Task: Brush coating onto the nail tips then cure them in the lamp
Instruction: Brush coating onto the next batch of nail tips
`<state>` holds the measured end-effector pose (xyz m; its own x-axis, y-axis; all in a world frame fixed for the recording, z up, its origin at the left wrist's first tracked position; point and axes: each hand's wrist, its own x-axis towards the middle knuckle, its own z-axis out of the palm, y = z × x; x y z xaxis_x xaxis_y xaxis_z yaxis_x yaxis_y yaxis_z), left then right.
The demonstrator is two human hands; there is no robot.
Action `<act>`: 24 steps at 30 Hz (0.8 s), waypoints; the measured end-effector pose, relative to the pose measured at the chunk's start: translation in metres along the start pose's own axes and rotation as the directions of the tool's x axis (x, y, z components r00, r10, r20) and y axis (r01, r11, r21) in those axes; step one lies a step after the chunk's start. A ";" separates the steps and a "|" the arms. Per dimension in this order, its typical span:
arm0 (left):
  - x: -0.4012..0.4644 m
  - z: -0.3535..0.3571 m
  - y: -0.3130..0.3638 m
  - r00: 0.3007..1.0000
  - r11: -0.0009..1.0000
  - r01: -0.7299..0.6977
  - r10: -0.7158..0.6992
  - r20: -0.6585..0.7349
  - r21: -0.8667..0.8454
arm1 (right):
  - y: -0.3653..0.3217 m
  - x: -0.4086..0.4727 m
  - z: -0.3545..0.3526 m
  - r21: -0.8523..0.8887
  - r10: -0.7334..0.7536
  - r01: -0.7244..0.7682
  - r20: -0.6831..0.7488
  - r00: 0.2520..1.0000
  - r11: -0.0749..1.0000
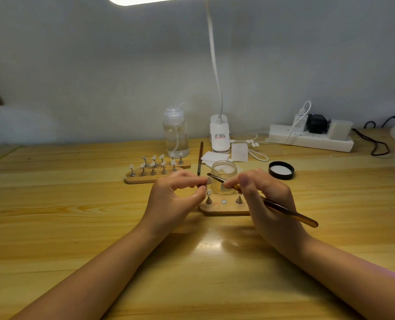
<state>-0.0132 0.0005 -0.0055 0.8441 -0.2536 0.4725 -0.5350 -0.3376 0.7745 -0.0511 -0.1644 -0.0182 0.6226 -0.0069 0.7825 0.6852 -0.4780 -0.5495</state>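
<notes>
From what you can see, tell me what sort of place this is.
Probably a home nail-art workbench: a wooden desk against a plain wall, wooden stands of nail tips, an open jar, a clip-on desk lamp and a power strip.

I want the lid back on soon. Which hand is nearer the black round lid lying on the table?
Right. The right hand, gripping the amber-handled brush, sits just below-left of the black round lid; the left hand is farther away, beyond the clear glass jar.

The near tabletop (192, 262) is bare wood, so hands could move there. Farther back, the jar (224, 173), wooden stands (145, 177), bottle (175, 132) and lamp base (219, 132) stand close together and block the way.
</notes>
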 end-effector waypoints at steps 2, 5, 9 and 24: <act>0.000 0.000 0.000 1.000 1.000 0.002 -0.002 -0.003 -0.002 | 0.000 0.002 0.002 0.006 -0.009 0.009 0.004 1.000 1.000; 0.000 0.000 0.000 1.000 1.000 0.002 -0.002 -0.004 -0.003 | 0.001 0.000 0.000 0.029 -0.010 0.010 -0.020 1.000 1.000; -0.001 -0.001 0.000 1.000 1.000 -0.002 0.002 -0.003 -0.009 | 0.002 -0.002 -0.001 0.067 0.044 -0.040 -0.062 0.997 0.997; 0.000 0.000 -0.002 1.000 1.000 0.002 -0.002 -0.002 -0.014 | 0.001 0.000 0.000 0.005 0.012 -0.011 -0.042 0.999 1.000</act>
<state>-0.0127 0.0014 -0.0067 0.8450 -0.2512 0.4721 -0.5330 -0.3257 0.7809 -0.0506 -0.1648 -0.0192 0.6141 -0.0493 0.7877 0.6799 -0.4737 -0.5598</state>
